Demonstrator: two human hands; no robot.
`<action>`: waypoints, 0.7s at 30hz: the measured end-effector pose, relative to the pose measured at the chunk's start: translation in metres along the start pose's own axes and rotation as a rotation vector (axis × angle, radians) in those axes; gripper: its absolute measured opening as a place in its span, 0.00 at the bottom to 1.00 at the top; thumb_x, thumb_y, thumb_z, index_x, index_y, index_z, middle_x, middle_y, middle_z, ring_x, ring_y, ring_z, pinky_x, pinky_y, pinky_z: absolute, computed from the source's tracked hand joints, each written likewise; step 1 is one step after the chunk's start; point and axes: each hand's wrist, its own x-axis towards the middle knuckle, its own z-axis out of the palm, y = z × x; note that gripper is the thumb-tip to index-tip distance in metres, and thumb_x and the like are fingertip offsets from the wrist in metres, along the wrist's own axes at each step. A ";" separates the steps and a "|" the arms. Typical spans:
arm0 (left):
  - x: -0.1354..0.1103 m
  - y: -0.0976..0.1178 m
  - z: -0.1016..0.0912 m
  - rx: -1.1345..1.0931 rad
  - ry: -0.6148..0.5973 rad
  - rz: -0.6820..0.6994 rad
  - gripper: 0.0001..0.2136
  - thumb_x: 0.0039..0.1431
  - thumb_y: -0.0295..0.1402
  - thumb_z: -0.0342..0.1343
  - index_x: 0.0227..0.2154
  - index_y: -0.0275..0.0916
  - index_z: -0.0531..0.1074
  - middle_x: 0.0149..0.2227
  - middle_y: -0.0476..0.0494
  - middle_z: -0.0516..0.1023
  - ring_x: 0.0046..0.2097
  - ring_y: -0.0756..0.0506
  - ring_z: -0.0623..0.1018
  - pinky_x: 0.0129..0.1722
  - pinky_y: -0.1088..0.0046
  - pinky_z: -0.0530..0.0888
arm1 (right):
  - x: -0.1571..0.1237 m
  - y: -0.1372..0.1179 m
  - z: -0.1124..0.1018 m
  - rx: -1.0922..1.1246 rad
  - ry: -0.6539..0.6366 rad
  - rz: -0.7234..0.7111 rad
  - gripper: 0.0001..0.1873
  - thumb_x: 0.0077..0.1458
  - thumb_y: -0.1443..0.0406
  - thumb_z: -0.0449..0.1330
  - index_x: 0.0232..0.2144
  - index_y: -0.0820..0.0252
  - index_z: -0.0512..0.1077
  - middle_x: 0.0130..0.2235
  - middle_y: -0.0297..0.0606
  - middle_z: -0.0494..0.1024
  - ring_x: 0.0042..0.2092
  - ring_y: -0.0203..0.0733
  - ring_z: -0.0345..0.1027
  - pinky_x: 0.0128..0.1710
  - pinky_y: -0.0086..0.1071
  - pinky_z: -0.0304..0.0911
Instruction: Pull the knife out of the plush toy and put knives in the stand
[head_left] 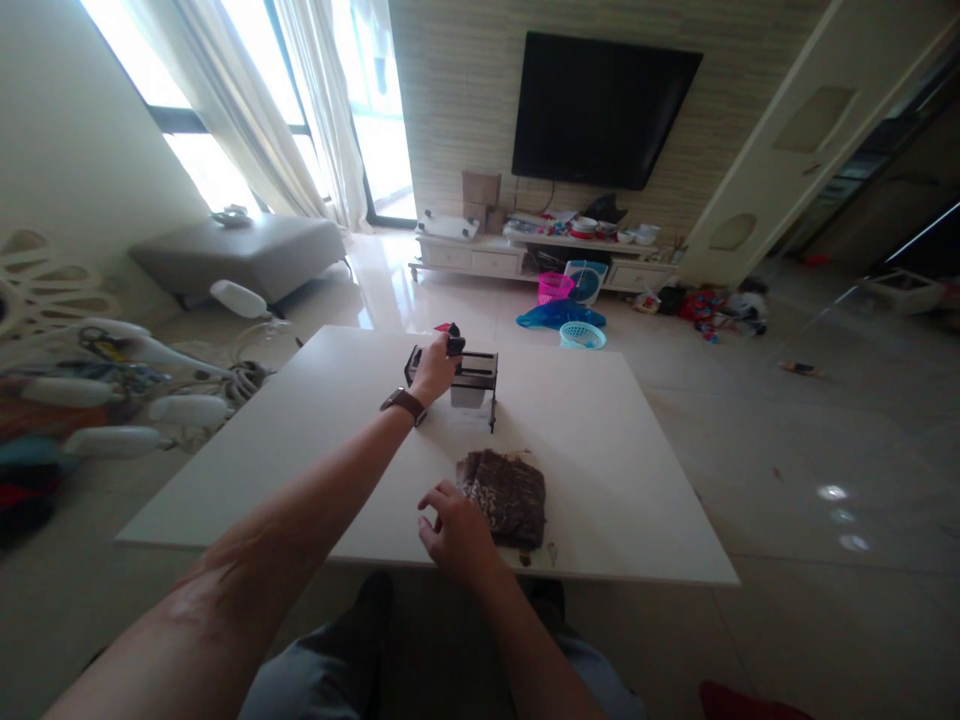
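Note:
My left hand [436,368] reaches over the white table [592,430] with its fingers closed around a small black object [455,345] at the top of a black-framed rack [480,372]. I cannot make out whether that object is part of the rack or separate from it. A red bit shows beside the fingers. My right hand [454,530] is above the near part of the table, fingers apart and loosely curled. It is next to the left edge of a folded dark brown cloth [514,497] with a pale pattern, and nothing shows in it.
Small bits [552,552] lie by the table's near edge. Beyond the table, a light blue basket [582,335], a pink basket [555,288] and a blue plastic bag [551,314] are on the floor. A lamp with white shades [191,410] stands left, before a grey bench [240,250].

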 end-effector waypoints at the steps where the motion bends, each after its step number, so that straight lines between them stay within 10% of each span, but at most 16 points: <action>1: 0.000 -0.001 0.002 -0.005 0.005 -0.004 0.11 0.56 0.24 0.61 0.42 0.37 0.72 0.40 0.34 0.81 0.46 0.37 0.80 0.47 0.62 0.72 | 0.000 0.000 0.000 0.000 0.001 0.000 0.08 0.58 0.67 0.61 0.41 0.53 0.74 0.42 0.31 0.75 0.30 0.32 0.68 0.35 0.30 0.60; 8: -0.011 0.001 -0.005 -0.160 0.085 -0.079 0.11 0.53 0.28 0.64 0.39 0.36 0.72 0.41 0.37 0.80 0.43 0.41 0.80 0.47 0.64 0.74 | 0.001 0.002 -0.001 0.050 0.018 0.023 0.09 0.56 0.69 0.61 0.40 0.54 0.74 0.41 0.32 0.75 0.31 0.32 0.66 0.38 0.30 0.60; 12: -0.059 0.005 -0.012 -0.333 0.179 -0.102 0.09 0.50 0.28 0.61 0.36 0.37 0.72 0.38 0.43 0.79 0.41 0.44 0.79 0.46 0.66 0.75 | 0.007 0.007 -0.010 0.160 0.121 0.122 0.08 0.54 0.70 0.60 0.37 0.57 0.74 0.35 0.32 0.76 0.31 0.35 0.67 0.38 0.32 0.61; 18: -0.184 0.003 0.009 -1.017 -0.222 -0.425 0.13 0.52 0.40 0.62 0.33 0.35 0.77 0.36 0.40 0.81 0.40 0.43 0.80 0.39 0.71 0.75 | 0.019 0.015 -0.016 0.695 0.283 0.278 0.03 0.47 0.67 0.60 0.29 0.59 0.72 0.28 0.31 0.75 0.28 0.35 0.66 0.30 0.29 0.61; 21: -0.224 0.002 0.015 -1.229 -0.340 -0.573 0.16 0.51 0.40 0.63 0.39 0.34 0.79 0.35 0.39 0.82 0.35 0.45 0.79 0.31 0.75 0.72 | 0.017 0.014 -0.015 1.201 0.068 0.330 0.04 0.42 0.65 0.59 0.25 0.58 0.68 0.19 0.27 0.67 0.20 0.32 0.58 0.21 0.26 0.56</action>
